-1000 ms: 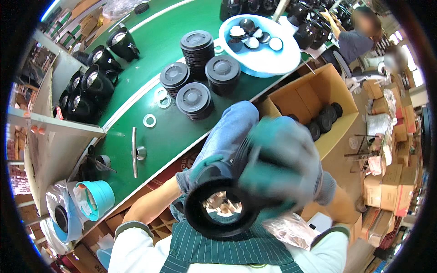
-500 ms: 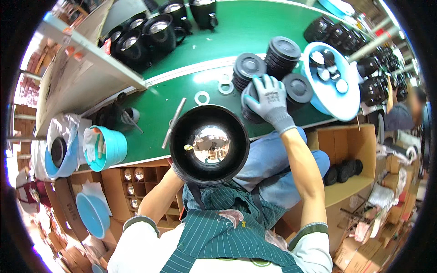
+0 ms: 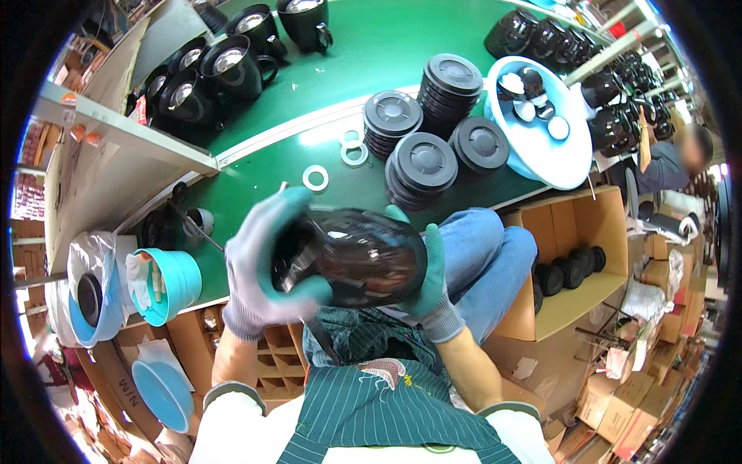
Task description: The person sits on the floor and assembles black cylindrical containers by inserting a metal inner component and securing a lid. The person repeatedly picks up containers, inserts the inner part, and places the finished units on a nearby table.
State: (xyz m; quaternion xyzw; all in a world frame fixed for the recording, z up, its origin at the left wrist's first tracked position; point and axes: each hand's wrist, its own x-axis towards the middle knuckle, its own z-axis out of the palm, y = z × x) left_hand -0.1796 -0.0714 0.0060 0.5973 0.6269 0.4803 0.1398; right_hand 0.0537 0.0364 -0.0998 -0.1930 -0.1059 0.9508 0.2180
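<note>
Both my gloved hands hold one glossy black pot body (image 3: 359,259) in front of my chest, just below the near edge of the green table (image 3: 309,93). My left hand (image 3: 259,267) wraps around its left end with the fingers curled, and my right hand (image 3: 429,278) presses flat against its right end. So the pot is clamped between them. The gloves are grey knit with a green rubber coating, and they cover both ends of the pot, so I cannot see its opening or its base. The pot is smooth and rounded like a barrel, and it shines with reflections. Its long axis lies about level, from left to right, a little lower at the right.

Beyond the pot, on the table, stand stacks of round black lids (image 3: 421,166) with a matte ribbed top. Left of these stacks lie three white flat rings (image 3: 315,178). Right of the stacks sits a light blue basin (image 3: 541,147) with small parts, but these are too small to tell. At the far left of the pot stands a turquoise cup (image 3: 174,282), partly behind the table edge.
</note>
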